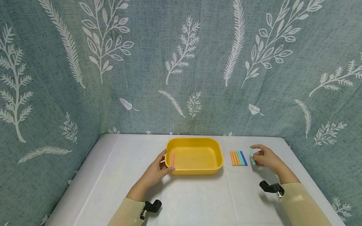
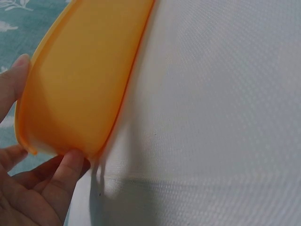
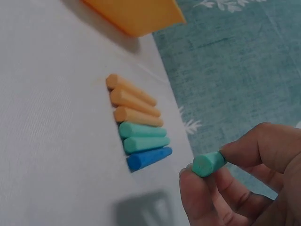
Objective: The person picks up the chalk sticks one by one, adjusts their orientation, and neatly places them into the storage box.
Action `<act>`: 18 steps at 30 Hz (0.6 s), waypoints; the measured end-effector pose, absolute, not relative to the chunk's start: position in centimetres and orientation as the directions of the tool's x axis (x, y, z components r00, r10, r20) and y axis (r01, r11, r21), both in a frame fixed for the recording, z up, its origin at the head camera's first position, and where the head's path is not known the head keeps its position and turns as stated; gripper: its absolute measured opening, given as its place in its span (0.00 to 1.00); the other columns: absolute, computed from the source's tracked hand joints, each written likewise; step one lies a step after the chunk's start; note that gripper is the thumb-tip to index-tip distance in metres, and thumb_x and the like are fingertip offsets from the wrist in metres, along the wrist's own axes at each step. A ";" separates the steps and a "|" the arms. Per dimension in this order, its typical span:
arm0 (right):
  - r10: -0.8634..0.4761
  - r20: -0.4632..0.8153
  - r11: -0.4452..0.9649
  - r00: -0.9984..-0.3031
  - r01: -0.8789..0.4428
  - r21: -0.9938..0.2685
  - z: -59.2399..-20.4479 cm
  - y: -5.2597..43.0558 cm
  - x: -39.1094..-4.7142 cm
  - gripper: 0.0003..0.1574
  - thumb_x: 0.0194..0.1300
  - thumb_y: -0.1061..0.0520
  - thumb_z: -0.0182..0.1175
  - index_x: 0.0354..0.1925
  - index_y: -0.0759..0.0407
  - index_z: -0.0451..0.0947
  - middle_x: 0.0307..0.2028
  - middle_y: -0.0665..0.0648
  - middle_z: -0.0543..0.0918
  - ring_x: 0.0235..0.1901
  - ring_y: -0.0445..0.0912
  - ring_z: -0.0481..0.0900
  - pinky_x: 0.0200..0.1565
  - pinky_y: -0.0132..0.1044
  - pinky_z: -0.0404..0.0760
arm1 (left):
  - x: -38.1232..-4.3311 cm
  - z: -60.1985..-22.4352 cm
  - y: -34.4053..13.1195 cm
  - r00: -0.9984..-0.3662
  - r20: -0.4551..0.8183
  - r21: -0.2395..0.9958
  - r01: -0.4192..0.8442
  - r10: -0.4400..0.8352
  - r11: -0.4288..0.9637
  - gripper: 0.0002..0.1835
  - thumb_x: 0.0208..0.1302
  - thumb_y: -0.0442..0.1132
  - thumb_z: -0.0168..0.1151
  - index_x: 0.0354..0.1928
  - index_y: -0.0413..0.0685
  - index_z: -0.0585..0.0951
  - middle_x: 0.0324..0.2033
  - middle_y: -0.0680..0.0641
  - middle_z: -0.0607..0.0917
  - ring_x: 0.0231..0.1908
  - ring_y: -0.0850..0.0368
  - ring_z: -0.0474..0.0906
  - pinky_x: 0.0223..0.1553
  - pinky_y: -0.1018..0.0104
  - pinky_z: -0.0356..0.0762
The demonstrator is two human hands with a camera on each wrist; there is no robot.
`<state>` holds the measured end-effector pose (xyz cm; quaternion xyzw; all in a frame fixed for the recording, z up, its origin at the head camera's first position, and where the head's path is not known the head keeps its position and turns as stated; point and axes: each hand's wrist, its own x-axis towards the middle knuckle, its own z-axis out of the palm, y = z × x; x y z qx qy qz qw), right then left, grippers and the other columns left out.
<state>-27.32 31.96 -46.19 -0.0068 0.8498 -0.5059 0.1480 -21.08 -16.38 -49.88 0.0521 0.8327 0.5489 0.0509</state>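
Note:
A yellow plastic tray [image 1: 198, 171] stands on the table, and my left hand [image 1: 155, 171] holds its left end, thumb at the front rim. A pink chalk stick [image 1: 172, 159] lies in the tray at its left side. To the right, my right hand [image 1: 267, 160] pinches a light green chalk stick [image 3: 209, 163] between thumb and fingers. Beside that hand lies a row of chalk: three orange sticks [image 3: 136, 100], two light green sticks [image 3: 146, 144] and a blue stick [image 3: 149, 159]. The left wrist view shows fingers against the tray's outer wall [image 2: 84, 80].
A white cloth [image 1: 195, 201] covers the table. Green leaf-patterned fabric [image 1: 209, 103] hangs behind it and along both sides. The chalk row lies just right of the tray. Each wrist wears a black camera mount [image 1: 152, 206].

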 end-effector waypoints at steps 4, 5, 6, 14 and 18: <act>-0.184 -0.234 0.458 -0.955 0.127 -0.880 -45.7 31.8 -27.0 0.38 0.72 0.64 0.57 0.74 0.68 0.53 0.45 0.66 0.77 0.35 0.50 0.79 0.41 0.47 0.86 | -21.1 -49.8 -16.4 -0.989 -0.025 0.920 0.034 0.146 0.391 0.51 0.63 0.46 0.72 0.80 0.50 0.51 0.70 0.37 0.67 0.64 0.42 0.72 0.62 0.53 0.74; -0.190 -0.230 0.449 -0.954 0.124 -0.885 -45.6 31.8 -26.9 0.38 0.72 0.64 0.57 0.74 0.68 0.53 0.45 0.67 0.77 0.36 0.50 0.80 0.42 0.47 0.86 | -21.0 -49.8 -16.4 -0.989 -0.025 0.920 0.035 0.146 0.391 0.51 0.63 0.45 0.72 0.80 0.50 0.51 0.70 0.37 0.67 0.64 0.42 0.72 0.62 0.53 0.74; -0.196 -0.227 0.440 -0.954 0.122 -0.890 -45.5 31.7 -26.9 0.39 0.73 0.64 0.57 0.74 0.68 0.53 0.45 0.67 0.77 0.36 0.50 0.80 0.43 0.48 0.86 | -21.0 -49.8 -16.3 -0.989 -0.024 0.920 0.035 0.147 0.391 0.51 0.63 0.45 0.72 0.80 0.50 0.51 0.70 0.37 0.68 0.64 0.42 0.73 0.62 0.53 0.74; -0.198 -0.177 0.378 -0.964 0.092 -0.921 -44.9 31.2 -26.6 0.38 0.72 0.63 0.56 0.74 0.66 0.54 0.41 0.60 0.76 0.38 0.48 0.80 0.44 0.46 0.86 | -21.0 -49.8 -16.3 -0.989 -0.023 0.920 0.035 0.143 0.391 0.51 0.63 0.45 0.72 0.80 0.50 0.51 0.70 0.36 0.67 0.64 0.41 0.73 0.61 0.53 0.75; -0.185 -0.149 0.330 -0.971 0.082 -0.941 -44.5 30.7 -26.4 0.37 0.72 0.64 0.56 0.74 0.67 0.55 0.41 0.58 0.76 0.36 0.45 0.79 0.43 0.43 0.86 | -21.0 -49.8 -16.3 -0.989 -0.025 0.920 0.034 0.144 0.391 0.51 0.63 0.45 0.72 0.80 0.50 0.51 0.70 0.36 0.67 0.64 0.41 0.73 0.62 0.53 0.75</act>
